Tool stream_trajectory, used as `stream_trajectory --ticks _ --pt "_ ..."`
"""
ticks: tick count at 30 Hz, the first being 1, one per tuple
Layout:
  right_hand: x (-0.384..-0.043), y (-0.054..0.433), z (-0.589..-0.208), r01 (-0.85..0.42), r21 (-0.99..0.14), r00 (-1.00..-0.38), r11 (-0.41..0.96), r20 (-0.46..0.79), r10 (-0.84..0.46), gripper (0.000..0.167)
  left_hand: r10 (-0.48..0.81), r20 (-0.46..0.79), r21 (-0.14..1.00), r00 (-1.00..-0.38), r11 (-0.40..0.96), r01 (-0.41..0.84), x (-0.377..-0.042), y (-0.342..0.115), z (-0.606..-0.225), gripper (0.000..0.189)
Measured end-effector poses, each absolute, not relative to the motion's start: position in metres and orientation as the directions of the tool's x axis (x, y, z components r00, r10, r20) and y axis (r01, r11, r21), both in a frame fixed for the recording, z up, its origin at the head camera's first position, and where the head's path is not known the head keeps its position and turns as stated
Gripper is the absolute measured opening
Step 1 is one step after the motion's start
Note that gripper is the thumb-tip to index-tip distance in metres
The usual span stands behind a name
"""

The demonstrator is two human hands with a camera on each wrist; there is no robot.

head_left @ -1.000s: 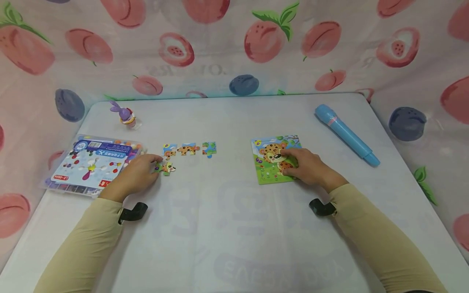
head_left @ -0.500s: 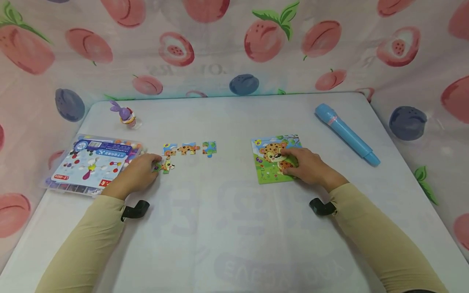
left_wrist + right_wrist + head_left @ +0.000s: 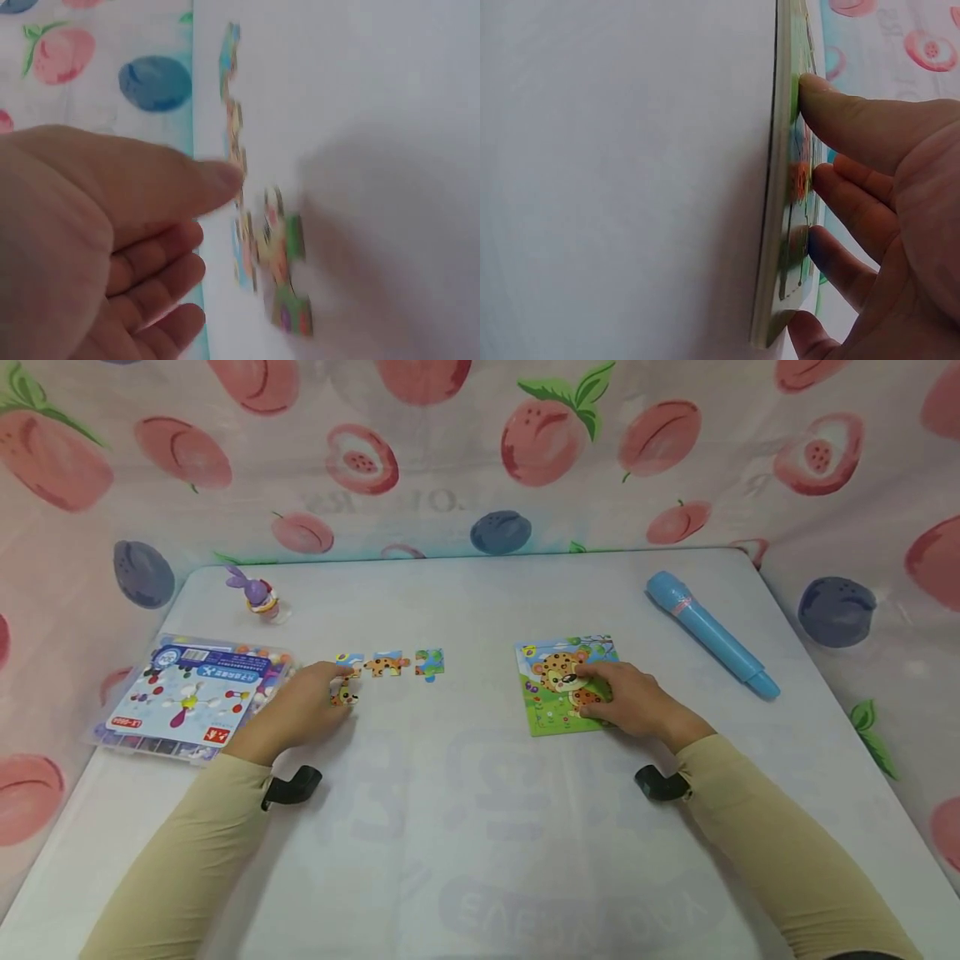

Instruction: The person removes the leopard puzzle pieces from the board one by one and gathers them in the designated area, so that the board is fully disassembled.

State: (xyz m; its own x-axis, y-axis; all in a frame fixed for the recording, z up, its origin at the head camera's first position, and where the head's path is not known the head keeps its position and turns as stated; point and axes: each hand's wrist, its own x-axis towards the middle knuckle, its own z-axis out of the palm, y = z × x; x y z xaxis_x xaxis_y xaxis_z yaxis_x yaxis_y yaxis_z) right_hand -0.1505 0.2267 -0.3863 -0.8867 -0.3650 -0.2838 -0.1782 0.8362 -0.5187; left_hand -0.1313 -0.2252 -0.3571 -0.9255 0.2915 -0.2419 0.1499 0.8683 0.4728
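My left hand [image 3: 303,702] hovers at the left pieces of a small jigsaw puzzle, partly covering them. Its thumb is straight and its fingers relaxed in the left wrist view, with nothing held. A row has a left piece [image 3: 349,660], a middle leopard-patterned piece [image 3: 387,664] and a separate blue-green piece [image 3: 430,662]. Below the row lies a leopard-face piece [image 3: 345,695]; a green piece [image 3: 294,311] adjoins it in the left wrist view. My right hand [image 3: 637,697] rests thumb and fingertips on a leopard puzzle board [image 3: 546,714] lying flat.
A clear plastic case [image 3: 191,693] with a blue label lies left, beside my left forearm. Behind it stands a purple rabbit-like figurine [image 3: 258,595]. A light-blue tube [image 3: 712,635] with a wider end lies at the right. The white table [image 3: 480,827] ends at a fruit-print cloth [image 3: 435,460].
My left hand has moved slightly right and away from me, from beside the lower-left pieces to over them. The right hand stays on the puzzle board.
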Motion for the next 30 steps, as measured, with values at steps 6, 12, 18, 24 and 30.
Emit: stream_trajectory --ticks 6,12,18,24,30 --pt "-0.151 0.227 -0.385 -0.177 -0.531 -0.887 0.828 -0.279 -0.369 0.064 0.367 -0.178 0.520 -0.913 0.823 0.229 -0.138 -0.202 -0.364 0.055" --pt "-0.152 0.230 -0.386 -0.165 -0.526 -0.901 0.834 -0.263 -0.344 0.067 0.416 -0.144 0.554 -0.898 0.786 0.275 -0.146 -0.179 -0.371 0.059" --pt "-0.151 0.233 -0.383 -0.140 -0.518 -0.912 0.844 -0.265 -0.314 0.069 0.454 -0.156 0.570 -0.877 0.767 0.295 -0.155 -0.154 -0.372 0.059" --pt "-0.150 0.233 -0.383 -0.139 -0.524 -0.914 0.840 -0.258 -0.312 0.067 0.474 -0.201 0.581 -0.857 0.762 0.285 -0.164 -0.124 -0.368 0.063" --pt "-0.150 0.233 -0.385 -0.142 -0.543 -0.916 0.828 -0.246 -0.318 0.065 0.536 -0.193 0.607 -0.822 0.724 0.329 -0.170 -0.095 -0.368 0.063"
